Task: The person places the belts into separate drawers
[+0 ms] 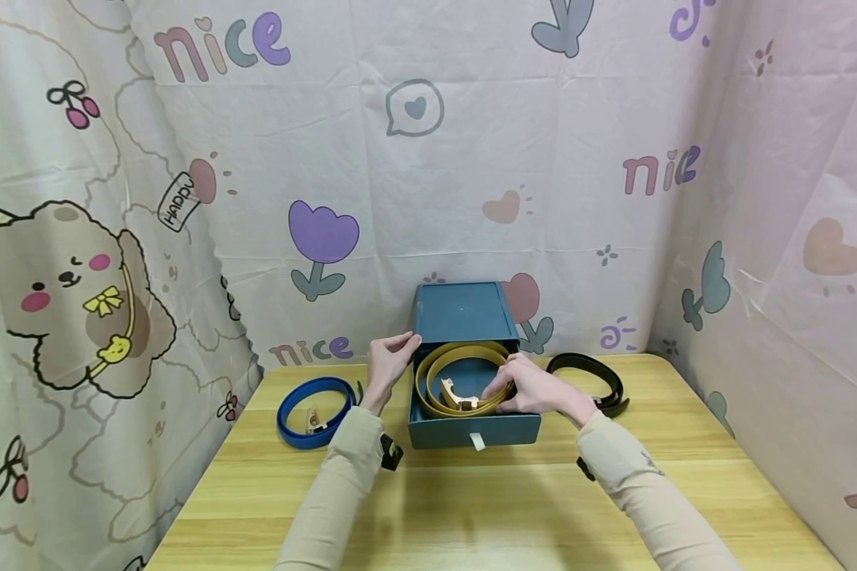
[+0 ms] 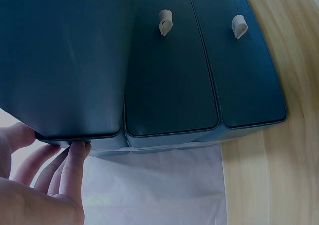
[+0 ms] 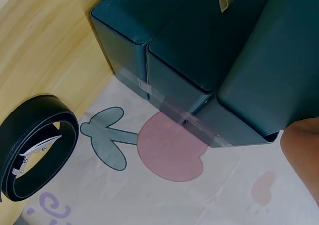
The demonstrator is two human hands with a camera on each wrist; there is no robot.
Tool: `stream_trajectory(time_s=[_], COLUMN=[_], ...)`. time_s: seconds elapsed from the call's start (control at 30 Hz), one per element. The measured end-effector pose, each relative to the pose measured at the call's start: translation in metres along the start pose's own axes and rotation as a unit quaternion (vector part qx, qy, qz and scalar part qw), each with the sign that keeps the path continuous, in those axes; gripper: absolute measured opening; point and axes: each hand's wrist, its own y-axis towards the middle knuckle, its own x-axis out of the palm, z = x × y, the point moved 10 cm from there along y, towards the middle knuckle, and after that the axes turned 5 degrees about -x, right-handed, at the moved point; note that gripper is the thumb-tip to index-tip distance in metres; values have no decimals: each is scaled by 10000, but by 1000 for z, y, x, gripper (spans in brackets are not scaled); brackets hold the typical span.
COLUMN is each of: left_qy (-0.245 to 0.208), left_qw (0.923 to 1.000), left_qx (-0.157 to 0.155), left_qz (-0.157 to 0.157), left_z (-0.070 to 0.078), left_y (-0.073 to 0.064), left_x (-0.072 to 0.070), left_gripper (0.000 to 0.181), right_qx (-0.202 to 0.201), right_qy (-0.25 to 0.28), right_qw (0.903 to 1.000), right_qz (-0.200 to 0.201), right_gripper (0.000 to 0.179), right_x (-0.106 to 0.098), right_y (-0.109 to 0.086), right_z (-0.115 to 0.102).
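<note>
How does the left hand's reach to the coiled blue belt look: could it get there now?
Probably yes. The coiled blue belt lies uncovered on the table beside the left forearm, with nothing standing in between. The left hand would just need to come away from the teal drawer box.

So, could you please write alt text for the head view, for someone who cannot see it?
A person's right hand holds a coiled yellow belt inside an open teal drawer, while the left hand touches its left side. On the table, a blue belt lies left, a black belt right.
</note>
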Motion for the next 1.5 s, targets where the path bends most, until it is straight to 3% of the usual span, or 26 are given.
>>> stream_trajectory(time_s=[0.73, 1.5], left_qy=[32, -28], left_qw=[10000, 10000], left_qx=[-50, -53], left_qz=[32, 29], left_z=[-3, 0], left_y=[1, -1], left_x=[0, 0], left_gripper=[35, 34], right_qx=[184, 100], right_qy=[-190, 58], right_qw=[9996, 9997], right_qz=[-126, -237], right_gripper=[24, 25], right_x=[3, 5], right_y=[-1, 0], right_z=[-1, 1])
